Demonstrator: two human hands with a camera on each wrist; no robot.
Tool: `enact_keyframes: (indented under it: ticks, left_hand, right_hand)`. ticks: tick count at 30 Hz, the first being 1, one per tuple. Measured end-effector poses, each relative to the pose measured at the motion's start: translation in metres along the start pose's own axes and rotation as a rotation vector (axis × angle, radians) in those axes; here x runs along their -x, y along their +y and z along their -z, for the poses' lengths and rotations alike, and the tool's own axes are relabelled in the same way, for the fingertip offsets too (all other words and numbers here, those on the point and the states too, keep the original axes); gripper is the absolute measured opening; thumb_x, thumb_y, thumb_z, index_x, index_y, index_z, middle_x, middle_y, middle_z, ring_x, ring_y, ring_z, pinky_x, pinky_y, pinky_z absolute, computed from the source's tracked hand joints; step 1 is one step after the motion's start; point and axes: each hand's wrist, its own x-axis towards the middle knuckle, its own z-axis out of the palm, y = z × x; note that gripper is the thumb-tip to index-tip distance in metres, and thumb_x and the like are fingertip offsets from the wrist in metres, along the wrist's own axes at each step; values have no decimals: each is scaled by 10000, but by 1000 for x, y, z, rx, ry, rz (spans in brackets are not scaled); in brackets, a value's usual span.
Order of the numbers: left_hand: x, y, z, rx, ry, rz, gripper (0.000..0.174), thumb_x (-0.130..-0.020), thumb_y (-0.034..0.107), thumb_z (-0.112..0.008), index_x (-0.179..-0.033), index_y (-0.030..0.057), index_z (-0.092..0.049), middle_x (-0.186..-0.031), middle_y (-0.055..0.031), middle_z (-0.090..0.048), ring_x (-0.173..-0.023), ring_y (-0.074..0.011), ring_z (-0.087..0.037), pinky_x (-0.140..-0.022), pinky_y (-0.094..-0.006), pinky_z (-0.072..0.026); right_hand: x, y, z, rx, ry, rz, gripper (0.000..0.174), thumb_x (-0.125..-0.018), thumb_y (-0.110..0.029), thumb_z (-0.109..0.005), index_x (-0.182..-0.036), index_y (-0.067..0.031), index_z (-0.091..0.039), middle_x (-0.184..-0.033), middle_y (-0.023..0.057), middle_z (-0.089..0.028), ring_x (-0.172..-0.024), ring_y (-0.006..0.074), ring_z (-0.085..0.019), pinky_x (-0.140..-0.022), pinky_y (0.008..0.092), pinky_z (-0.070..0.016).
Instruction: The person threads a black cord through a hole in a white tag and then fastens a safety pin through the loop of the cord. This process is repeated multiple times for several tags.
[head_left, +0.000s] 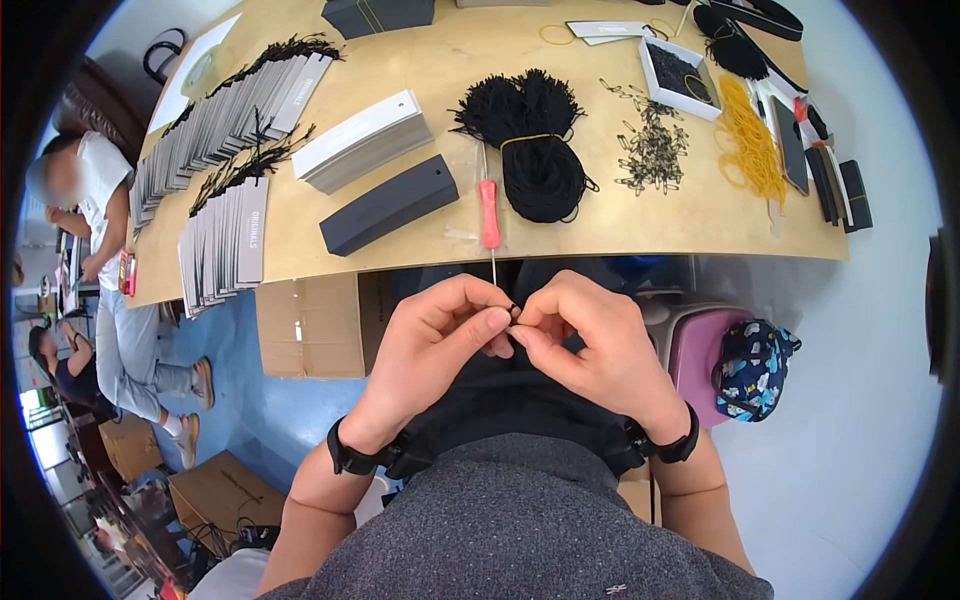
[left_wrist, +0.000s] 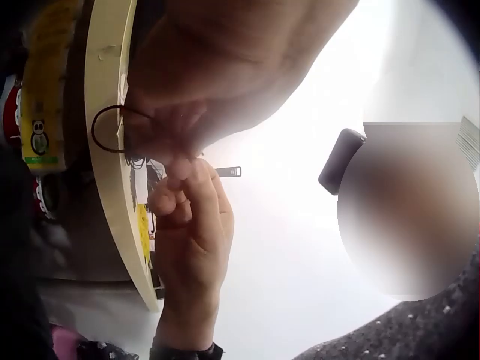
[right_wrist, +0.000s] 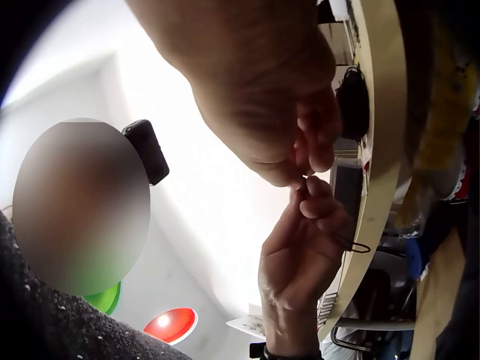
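Pale wooden surface [head_left: 700, 220] ahead of us, bearing bulky black cord bundle [head_left: 540, 172] and red-handled metal tool [head_left: 489, 215]. Just off its near edge, fingers of our left hand [head_left: 425, 340] and right hand [head_left: 595, 335] pinch thin black cord loop [left_wrist: 94, 133] between them. Cord may slip and fall, we judge, if either pinch loosens. Loop looks slim, rounded; pinched part mostly hidden from us.

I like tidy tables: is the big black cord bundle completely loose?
No, a yellow band is wrapped around the black cord bundle on the table.
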Motion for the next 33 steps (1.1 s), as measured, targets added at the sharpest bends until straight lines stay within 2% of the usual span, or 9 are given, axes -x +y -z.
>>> enact_keyframes:
  ticks: [3,5,9,18,20,21,24,27,33]
  left_hand:
    - [-1,2,2,46,26,50,120,-975,88,-634,-1013,-22,-662,-920,-19,-666,-856,-71,-619,-759,-221,-503]
    - [-2,5,2,-63,15,-36,121,-974,100,-639,-986,-17,-668,-879,-1,-659,-862,-54,-588,-777,-225,-484]
    - [-1,4,8,-41,-47,48,131,-968,114,-650,-983,-12,-684,-871,8,-654,-836,-45,-549,-774,-220,-460]
    - [2,0,5,62,36,100,124,-942,113,-682,-964,-8,-698,-833,11,-637,-774,-58,-529,-725,-217,-445]
    - [1,-4,1,-476,127,-148,92,-894,70,-708,-951,1,-692,-832,-23,-621,-737,-100,-555,-667,-236,-454]
    - [2,-5,-4,-476,126,-148,92,-894,70,-708,-951,1,-692,-832,-23,-621,-737,-100,-555,-667,-236,-454]
    - [0,-7,-13,-780,273,-527,83,-833,-3,-707,-907,2,-668,-863,-66,-593,-668,-156,-568,-560,-279,-450]
    - [0,-4,-7,-600,246,-365,67,-857,5,-696,-917,1,-666,-847,-53,-578,-673,-124,-546,-577,-266,-442]
    - [-2,-6,-1,-365,151,-259,38,-921,33,-659,-937,-1,-663,-838,-18,-558,-725,-68,-504,-636,-222,-413]
  right_hand:
    - [-2,-5,-1,45,-5,4,176,-851,-65,-725,-1009,-69,-647,-857,73,-577,-703,205,-614,-603,320,-502]
    - [-5,-1,-4,240,220,275,216,-815,-47,-730,-1017,-70,-660,-877,65,-578,-714,226,-609,-587,315,-493]
    - [-11,10,3,415,106,484,301,-737,-32,-746,-1027,-79,-680,-904,57,-580,-780,223,-609,-630,335,-478]
    - [-8,15,-9,505,170,523,291,-698,-75,-775,-964,-30,-667,-875,56,-579,-791,226,-600,-665,347,-466]
    - [-9,16,-9,545,150,512,281,-706,-74,-773,-962,-29,-666,-873,57,-578,-794,227,-599,-666,346,-465]
    - [-10,16,-9,583,129,501,271,-715,-72,-771,-961,-28,-664,-870,58,-577,-797,228,-599,-666,346,-464]
    - [-13,17,-8,554,131,460,241,-728,-66,-765,-946,-35,-667,-875,59,-581,-803,227,-599,-673,338,-464]
    - [-13,14,-11,483,290,451,238,-724,-54,-769,-939,-40,-668,-874,61,-586,-791,228,-602,-667,340,-464]
    - [-10,16,-14,442,285,496,262,-708,-47,-792,-937,-50,-665,-862,59,-589,-750,230,-601,-648,342,-465]
